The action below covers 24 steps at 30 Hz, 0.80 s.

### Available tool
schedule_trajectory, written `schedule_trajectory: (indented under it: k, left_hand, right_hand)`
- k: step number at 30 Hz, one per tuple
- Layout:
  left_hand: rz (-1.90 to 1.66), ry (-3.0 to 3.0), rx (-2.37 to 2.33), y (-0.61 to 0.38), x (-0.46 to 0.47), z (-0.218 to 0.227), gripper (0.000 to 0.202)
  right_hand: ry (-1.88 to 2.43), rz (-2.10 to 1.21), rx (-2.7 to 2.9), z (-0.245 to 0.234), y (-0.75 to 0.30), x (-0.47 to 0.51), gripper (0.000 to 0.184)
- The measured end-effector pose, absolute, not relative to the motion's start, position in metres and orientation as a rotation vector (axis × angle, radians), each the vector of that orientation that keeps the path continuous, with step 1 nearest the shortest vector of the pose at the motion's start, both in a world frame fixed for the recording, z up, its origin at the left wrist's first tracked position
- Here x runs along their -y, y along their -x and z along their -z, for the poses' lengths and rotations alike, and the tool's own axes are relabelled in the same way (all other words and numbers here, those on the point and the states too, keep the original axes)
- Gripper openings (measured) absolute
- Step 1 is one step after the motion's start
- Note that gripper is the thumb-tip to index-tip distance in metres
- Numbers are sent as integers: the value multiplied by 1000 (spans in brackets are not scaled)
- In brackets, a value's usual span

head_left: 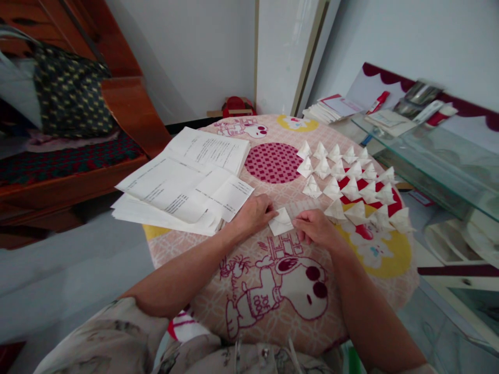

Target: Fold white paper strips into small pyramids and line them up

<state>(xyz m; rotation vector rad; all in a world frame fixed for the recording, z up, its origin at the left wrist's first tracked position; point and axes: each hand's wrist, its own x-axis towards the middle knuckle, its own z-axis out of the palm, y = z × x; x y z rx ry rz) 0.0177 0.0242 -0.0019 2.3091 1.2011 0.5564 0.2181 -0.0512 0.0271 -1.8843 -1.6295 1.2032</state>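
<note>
A small folded white paper (280, 222) lies on the round table's cartoon-print cloth (273, 291). My left hand (254, 214) has its fingers curled and pressed on the paper's left edge. My right hand (317, 227) pinches the paper's right edge with closed fingers. Several finished folded paper triangles (351, 184) lie in rows just beyond my right hand. A spread stack of printed white sheets (183, 182) lies to the left of my left hand.
A wooden bench (78, 161) with a dark patterned cushion stands at the left. A glass counter (436, 156) with booklets and small items runs along the right. A red object (236, 106) sits on the floor past the table.
</note>
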Motion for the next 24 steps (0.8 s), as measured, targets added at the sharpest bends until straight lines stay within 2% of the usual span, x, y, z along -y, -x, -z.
schedule_trajectory:
  k: [6, 19, 24]
  left_hand:
    - [-535, -2290, -1233, -18, -24, 1, 18]
    - [-400, -2375, -1314, -24, -22, -5, 18]
    - [-325, -2390, -1337, -23, -21, -10, 16]
  right_hand:
    - [1961, -777, 1853, -21, -210, 51, 29]
    - [2084, -666, 1875, -21, -203, 47, 30]
    - [2189, -549, 1917, -21, -201, 50, 24]
